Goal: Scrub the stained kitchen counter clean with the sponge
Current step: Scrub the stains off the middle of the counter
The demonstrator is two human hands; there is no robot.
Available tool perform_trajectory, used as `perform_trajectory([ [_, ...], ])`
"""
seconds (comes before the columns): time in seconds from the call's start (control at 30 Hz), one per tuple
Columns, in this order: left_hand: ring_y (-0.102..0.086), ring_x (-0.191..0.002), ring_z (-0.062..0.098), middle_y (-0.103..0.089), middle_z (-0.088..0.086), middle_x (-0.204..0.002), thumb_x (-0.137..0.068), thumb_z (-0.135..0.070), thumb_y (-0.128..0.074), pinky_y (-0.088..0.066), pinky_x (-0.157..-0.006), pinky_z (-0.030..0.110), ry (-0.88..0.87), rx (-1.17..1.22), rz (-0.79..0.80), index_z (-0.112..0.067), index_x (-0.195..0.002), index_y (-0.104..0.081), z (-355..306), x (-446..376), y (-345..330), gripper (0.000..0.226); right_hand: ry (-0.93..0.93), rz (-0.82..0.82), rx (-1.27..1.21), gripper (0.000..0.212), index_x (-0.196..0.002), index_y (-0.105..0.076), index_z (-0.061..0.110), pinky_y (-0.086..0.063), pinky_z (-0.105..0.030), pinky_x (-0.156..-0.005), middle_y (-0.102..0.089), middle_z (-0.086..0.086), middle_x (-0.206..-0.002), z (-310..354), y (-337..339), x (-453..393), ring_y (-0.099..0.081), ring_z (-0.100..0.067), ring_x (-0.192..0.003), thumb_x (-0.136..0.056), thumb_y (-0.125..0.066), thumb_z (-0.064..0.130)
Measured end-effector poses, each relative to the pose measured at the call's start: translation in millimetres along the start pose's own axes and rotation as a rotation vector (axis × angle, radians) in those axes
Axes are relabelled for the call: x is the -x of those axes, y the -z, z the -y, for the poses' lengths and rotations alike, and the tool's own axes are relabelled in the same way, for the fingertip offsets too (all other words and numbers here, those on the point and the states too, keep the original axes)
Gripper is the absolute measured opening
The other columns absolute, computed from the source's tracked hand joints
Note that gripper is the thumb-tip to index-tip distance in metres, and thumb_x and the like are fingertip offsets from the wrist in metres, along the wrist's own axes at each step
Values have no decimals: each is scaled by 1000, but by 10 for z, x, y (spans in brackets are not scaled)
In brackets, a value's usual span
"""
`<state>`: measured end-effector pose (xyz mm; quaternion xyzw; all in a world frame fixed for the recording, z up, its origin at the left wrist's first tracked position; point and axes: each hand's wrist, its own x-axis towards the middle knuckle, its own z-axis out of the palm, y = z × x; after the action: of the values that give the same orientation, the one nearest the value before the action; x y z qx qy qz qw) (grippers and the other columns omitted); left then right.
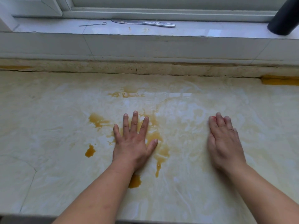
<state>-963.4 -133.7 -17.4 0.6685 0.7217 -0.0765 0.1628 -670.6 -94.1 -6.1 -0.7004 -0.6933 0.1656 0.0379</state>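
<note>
While my left hand (pixel 134 139) lies flat on the marble-look counter (pixel 48 126), fingers straight and spread, palm down on the wet amber stains (pixel 155 138), my right hand (pixel 224 143) presses down farther right, fingers together and nearly straight. Under the right fingers a small bit of red sponge (pixel 213 118) peeks out at the index finger side; most of it is hidden by the hand, so I cannot tell its full shape. The two hands are well apart. More amber spill: a patch left of the left hand (pixel 97 120), a small blob lower left (pixel 89 151), a puddle beside my left forearm (pixel 135 181), a drip line below the thumb (pixel 158 168), and a streak near the back of the counter (pixel 126 94). Surface around the right hand looks smeared and wet. Yellow strips sit along the backsplash joint at far right (pixel 279 80) and far left. On the window sill (pixel 210 32) behind: a thin metal hook (pixel 93 24), a flat silver utensil with patterned handle (pixel 144 23), and a dark cylinder (pixel 284 18) at the right corner.
</note>
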Motion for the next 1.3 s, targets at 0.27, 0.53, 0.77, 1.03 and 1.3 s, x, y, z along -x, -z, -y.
perform_trajectory([
  [0.27, 43, -148, 26, 46, -3, -161, -93, -70, 2, 15, -122, 62, 24, 41, -22, -25, -159, 27, -6, 10, -6, 85, 438, 164, 34, 68, -161, 1, 27, 6, -39, -124, 18, 6, -168, 1072, -251, 88, 23, -19, -152, -103, -33, 32],
  [0.53, 41, -149, 27, 45, -1, -162, -102, -57, -8, 14, -123, 62, 27, 48, -19, -23, -159, 27, -29, 20, 27, 75, 394, 52, 85, 71, -159, -25, 22, -22, -43, -115, -14, 2, -169, 276, -359, 1257, -11, -26, -155, -90, -41, 32],
  [0.77, 41, -149, 23, 42, -5, -163, -105, -52, -13, 14, -124, 59, 26, 75, -26, -26, -161, 22, -18, 24, 31, 72, 657, 127, 82, 75, -159, -24, 24, -13, -43, -121, -11, 5, -169, 918, -488, 1126, -6, -26, -156, -89, -48, 32],
  [1.03, 37, -151, 20, 39, -8, -165, -101, -52, -8, 11, -125, 58, 45, 69, -54, -29, -162, 21, -8, 33, -6, 71, 146, 104, 28, 69, -160, -1, 36, -3, -45, -126, 26, 16, -163, -280, 24, 427, 26, -8, -150, -93, -21, 39],
  [1.3, 39, -150, 19, 42, -9, -163, -102, -51, -9, 10, -125, 57, 53, 63, -57, -29, -161, 23, -34, 47, 13, 71, 35, 67, 42, 72, -159, 12, 30, 7, -41, -125, 22, 4, -167, 156, -30, 64, 23, -16, -152, -94, -15, 44],
])
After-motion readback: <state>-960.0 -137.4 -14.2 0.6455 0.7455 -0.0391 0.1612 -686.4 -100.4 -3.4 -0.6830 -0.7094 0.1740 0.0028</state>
